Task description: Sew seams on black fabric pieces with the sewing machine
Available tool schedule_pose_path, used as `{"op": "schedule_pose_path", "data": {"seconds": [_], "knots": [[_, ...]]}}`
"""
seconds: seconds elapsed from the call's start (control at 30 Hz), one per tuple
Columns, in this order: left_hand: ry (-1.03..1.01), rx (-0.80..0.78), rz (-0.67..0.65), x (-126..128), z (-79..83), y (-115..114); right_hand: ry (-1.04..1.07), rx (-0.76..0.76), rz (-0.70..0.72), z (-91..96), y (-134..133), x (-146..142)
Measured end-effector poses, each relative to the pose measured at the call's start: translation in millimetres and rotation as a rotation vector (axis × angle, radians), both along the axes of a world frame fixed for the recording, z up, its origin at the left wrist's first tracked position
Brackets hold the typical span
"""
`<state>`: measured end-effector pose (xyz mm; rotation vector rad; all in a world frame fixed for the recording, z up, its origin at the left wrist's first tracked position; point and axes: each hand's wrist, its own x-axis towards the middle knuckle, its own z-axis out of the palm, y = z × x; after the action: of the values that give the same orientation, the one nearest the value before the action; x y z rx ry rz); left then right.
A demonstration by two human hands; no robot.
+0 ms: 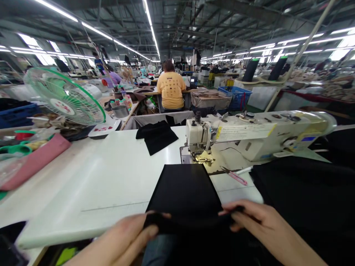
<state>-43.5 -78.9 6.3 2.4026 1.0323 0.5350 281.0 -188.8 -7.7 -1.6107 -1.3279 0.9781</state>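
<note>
A flat piece of black fabric (184, 192) lies on the white sewing table (111, 177), its far edge close to the presser foot (203, 159) of the sewing machine (249, 135). My left hand (130, 238) pinches the near left corner of the fabric, fingers closed on it. My right hand (255, 221) grips the near right corner, thumb on top. The near edge hangs off the table's front edge.
A second black fabric piece (156, 136) lies at the table's far side. A pile of black cloth (305, 192) sits at right. Pink-handled snips (235, 176) lie by the machine. A green fan (65, 98) and pink pouch (36, 159) stand left. A person in yellow (171, 90) sits ahead.
</note>
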Motion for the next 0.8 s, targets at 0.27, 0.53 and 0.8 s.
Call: {"op": "schedule_pose_path", "data": {"seconds": [0.27, 0.53, 0.8], "knots": [[0.307, 0.04, 0.268, 74, -44.7, 117, -0.308, 0.195, -0.315, -76.9, 119, -6], [0.231, -0.105, 0.271, 85, -57.8, 146, -0.34, 0.223, -0.322, -87.4, 138, -6], [-0.339, -0.429, 0.333, 75, -49.0, 101, -0.036, 0.302, -0.391, -89.9, 102, -8]]}}
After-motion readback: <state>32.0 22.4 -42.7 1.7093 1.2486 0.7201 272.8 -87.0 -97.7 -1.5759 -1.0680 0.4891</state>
